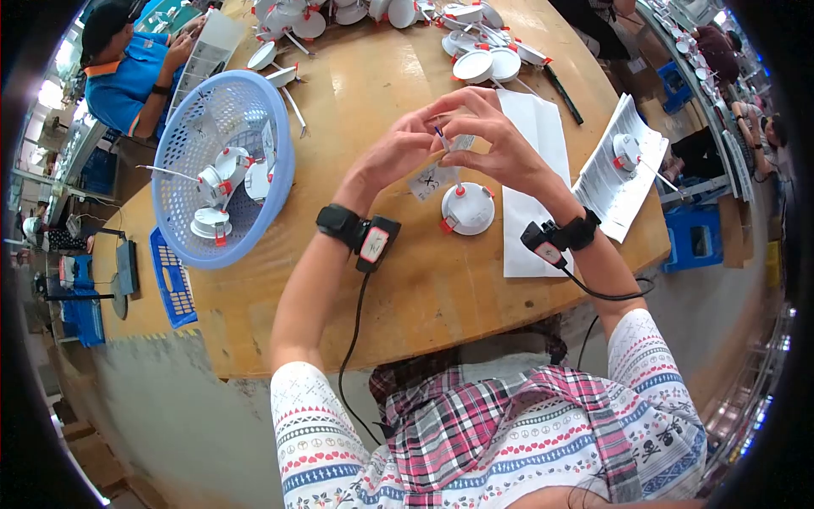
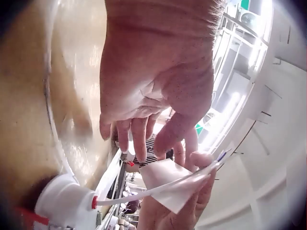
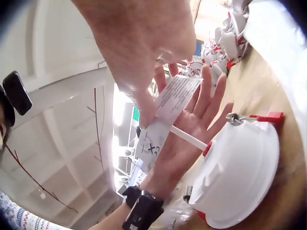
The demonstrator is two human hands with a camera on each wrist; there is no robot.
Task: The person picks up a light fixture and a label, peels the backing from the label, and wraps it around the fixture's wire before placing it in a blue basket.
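A round white downlight [image 1: 467, 209] with red-tipped spring clips sits on the wooden table below both hands. Its white cable [image 2: 144, 192] rises from a red grommet, with bare wire ends at the top. My right hand [image 1: 500, 144] pinches the cable near its end together with a white printed label [image 3: 175, 98]. That label hangs around the cable; handwritten marks show on its lower part in the right wrist view. Just left of it is my left hand [image 1: 397, 153], its fingers [image 3: 206, 91] spread loosely behind the label and holding nothing.
A blue perforated basket [image 1: 284, 127] with several downlights stands at left. More downlights [image 1: 475, 66] are piled at the back. White paper sheets [image 1: 534, 237], a black pen [image 1: 564, 92] and another downlight [image 1: 627, 151] on papers lie right. A person [image 1: 127, 76] works at the far left.
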